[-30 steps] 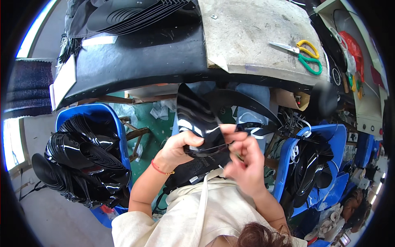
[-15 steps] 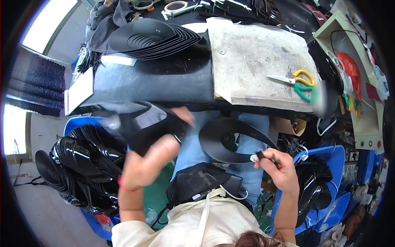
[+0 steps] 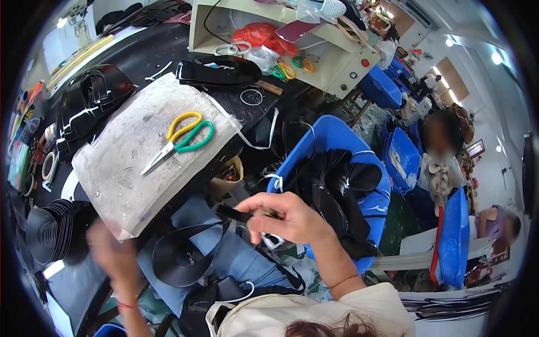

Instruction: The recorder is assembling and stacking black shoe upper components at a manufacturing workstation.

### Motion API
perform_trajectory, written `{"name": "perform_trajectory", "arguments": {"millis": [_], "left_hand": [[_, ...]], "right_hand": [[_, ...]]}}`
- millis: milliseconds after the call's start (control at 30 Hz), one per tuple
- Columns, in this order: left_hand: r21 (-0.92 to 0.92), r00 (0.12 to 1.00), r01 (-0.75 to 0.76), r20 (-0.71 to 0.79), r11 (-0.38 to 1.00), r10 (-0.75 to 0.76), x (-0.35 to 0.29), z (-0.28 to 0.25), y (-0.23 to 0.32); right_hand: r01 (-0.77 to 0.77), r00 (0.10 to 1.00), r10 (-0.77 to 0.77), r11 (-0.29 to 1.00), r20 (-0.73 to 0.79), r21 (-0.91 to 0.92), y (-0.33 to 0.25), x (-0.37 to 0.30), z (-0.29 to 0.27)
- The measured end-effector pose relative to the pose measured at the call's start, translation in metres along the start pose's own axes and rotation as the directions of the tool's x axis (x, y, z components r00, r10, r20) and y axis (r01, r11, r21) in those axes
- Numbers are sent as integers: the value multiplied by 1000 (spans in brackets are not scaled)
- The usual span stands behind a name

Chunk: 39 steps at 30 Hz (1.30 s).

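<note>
My right hand (image 3: 292,218) pinches a dark strip (image 3: 231,213), my blurred left hand's (image 3: 114,255) hold I cannot tell, and the curved black sheet (image 3: 167,263) on my lap (image 3: 238,267) looks light, springy, best held by its rim.

Black strip (image 3: 232,213) and curved piece (image 3: 168,262), blue jeans (image 3: 241,263), yellow-and-green-handled scissors (image 3: 170,146), dark-smudged off-white board (image 3: 126,146), red bag (image 3: 263,37), blue bin (image 3: 305,141)
</note>
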<state>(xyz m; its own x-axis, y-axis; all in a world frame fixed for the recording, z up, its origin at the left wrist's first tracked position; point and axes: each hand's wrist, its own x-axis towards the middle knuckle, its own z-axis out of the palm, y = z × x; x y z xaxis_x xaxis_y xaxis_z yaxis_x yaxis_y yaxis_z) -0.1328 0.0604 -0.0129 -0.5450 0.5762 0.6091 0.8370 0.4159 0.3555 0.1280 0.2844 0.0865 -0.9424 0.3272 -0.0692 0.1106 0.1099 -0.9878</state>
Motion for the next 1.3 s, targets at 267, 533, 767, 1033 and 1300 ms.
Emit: {"name": "perform_trajectory", "arguments": {"millis": [267, 533, 767, 1033, 1300], "left_hand": [[-239, 789, 236, 613, 942, -42, -68, 35, 93], [-221, 926, 71, 377, 973, 18, -74, -38, 93], [-705, 543, 692, 650, -156, -531, -60, -53, 100], [-686, 575, 722, 668, -90, -472, -83, -44, 77], [-699, 618, 712, 670, -68, -412, -86, -38, 81]], "right_hand": [[173, 984, -175, 982, -27, -81, -3, 14, 12], [10, 983, 15, 991, -183, 131, 70, 68, 107], [308, 926, -362, 887, -104, -343, 67, 68, 149], [-32, 973, 112, 932, 203, -361, 29, 73, 94], [-133, 917, 189, 975, 350, -176, 32, 82, 114]]}}
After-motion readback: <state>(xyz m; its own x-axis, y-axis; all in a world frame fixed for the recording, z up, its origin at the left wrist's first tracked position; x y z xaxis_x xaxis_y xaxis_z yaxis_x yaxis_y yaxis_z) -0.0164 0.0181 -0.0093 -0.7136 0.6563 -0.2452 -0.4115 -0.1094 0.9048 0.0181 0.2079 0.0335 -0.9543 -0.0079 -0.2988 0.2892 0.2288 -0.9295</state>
